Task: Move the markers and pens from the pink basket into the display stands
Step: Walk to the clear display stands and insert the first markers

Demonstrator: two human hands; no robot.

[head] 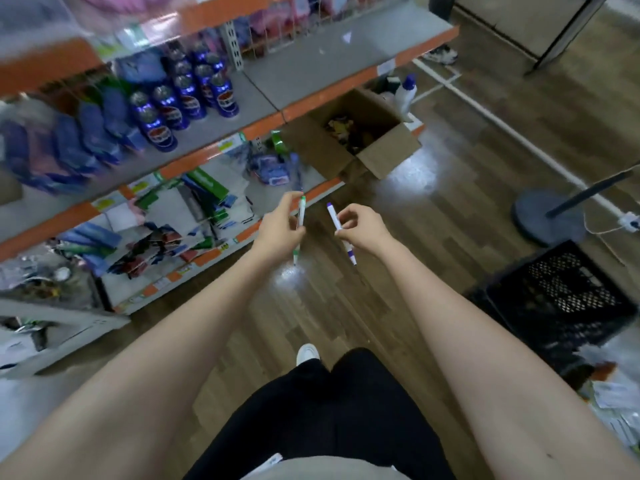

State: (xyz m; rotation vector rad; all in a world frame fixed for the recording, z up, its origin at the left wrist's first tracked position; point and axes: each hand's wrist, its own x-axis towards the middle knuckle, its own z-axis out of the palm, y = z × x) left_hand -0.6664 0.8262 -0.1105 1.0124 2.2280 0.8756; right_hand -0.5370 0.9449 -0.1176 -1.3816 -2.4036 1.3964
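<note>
Both my arms reach forward over the wooden floor in front of the shelves. My left hand (278,230) holds a white marker with green ends (301,216), nearly upright. My right hand (360,228) pinches a white marker with purple ends (333,216), tilted with its top to the left. The two markers are about a hand's width apart and do not touch. No pink basket and no display stand can be made out in the blurred view.
An orange-edged shelf unit (221,154) runs along the left with blue cans (180,105) and packets. An open cardboard box (360,133) stands on the floor ahead. To the right are a black crate (561,299) and a fan base (547,216).
</note>
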